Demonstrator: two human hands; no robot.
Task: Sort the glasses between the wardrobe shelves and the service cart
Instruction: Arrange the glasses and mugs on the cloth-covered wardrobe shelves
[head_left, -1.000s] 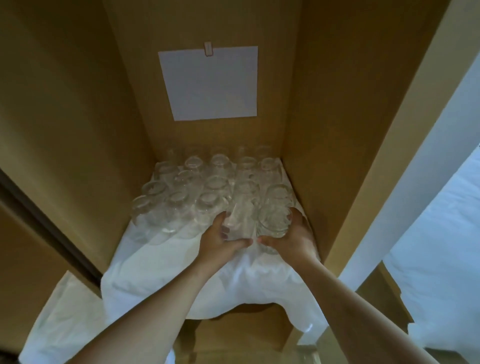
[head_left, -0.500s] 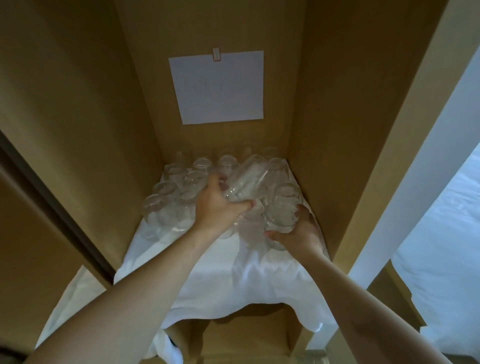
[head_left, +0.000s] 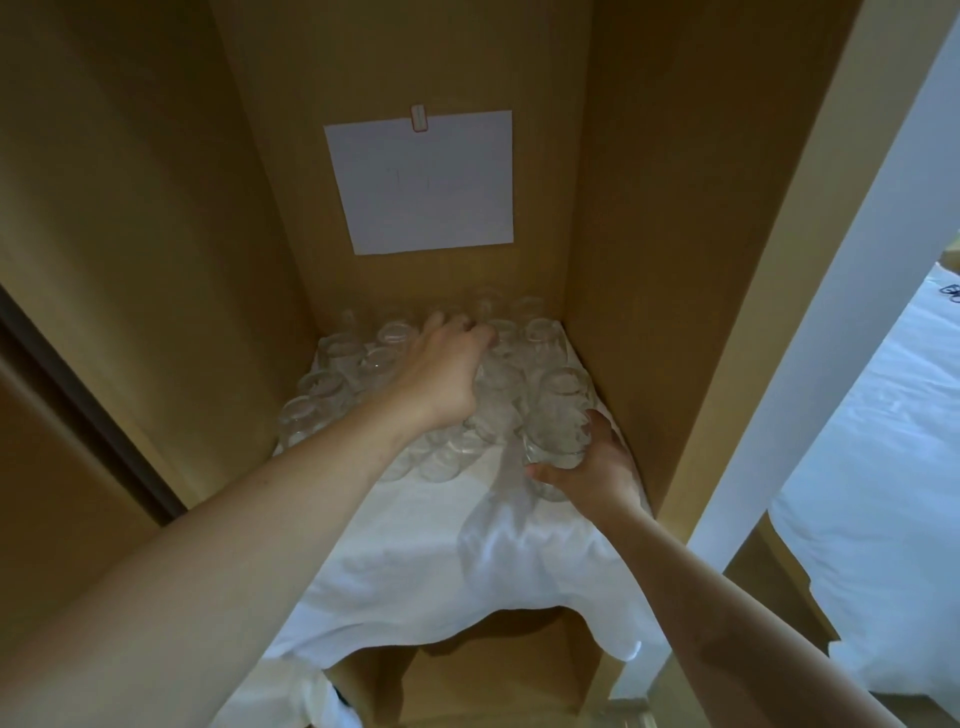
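Inside the wardrobe shelf (head_left: 639, 218), tall wooden walls closing off back and both sides. Below the paper sheet (head_left: 421, 179) clipped to the back wall, a white cloth (head_left: 467, 561) spread over the board and hanging past its front edge, probably as padding for glass. Packed on the cloth, further below the sheet, the glasses (head_left: 332, 387), close together in rows and seemingly mouth down; exact count impossible to tell.

Reaching deep toward the sheet, left hand (head_left: 441, 376), knuckles up and fingers curled down over a glass in the back rows; the glass itself mostly hidden beneath the palm, so probably gripped but not certain. Nearer the front and off to the right of the sheet, close to the side wall, right hand (head_left: 592, 467) cupped palm-up around the base of a patterned glass (head_left: 561, 421), holding it firmly at the end of the front row.
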